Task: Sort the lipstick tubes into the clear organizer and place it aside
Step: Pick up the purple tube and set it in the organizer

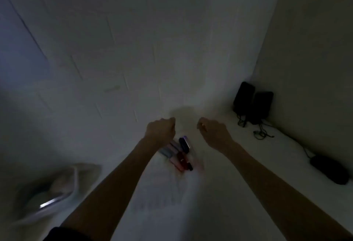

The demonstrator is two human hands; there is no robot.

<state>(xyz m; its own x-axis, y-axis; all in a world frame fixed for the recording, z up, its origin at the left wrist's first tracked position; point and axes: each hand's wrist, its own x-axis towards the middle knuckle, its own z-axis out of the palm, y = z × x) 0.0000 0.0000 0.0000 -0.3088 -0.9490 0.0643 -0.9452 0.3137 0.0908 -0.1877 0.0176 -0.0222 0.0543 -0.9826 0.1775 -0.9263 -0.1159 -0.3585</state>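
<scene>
The view is dim and blurred. Several lipstick tubes (179, 154), pink, red, pale blue and dark, are bunched together between my forearms. They seem to sit in a clear organizer (196, 161), of which only faint edges show. My left hand (161, 129) and my right hand (214, 132) are held out level with each other, just beyond the tubes. Both have their fingers curled inward and appear to grip the organizer's far corners. The white surface (172, 212) lies below.
Two dark upright speakers (252, 105) with tangled cables (259, 132) stand in the right corner by the wall. A dark pouch (328, 170) lies at the right edge. A pale blurred object with a shiny strip (55, 189) is at the lower left.
</scene>
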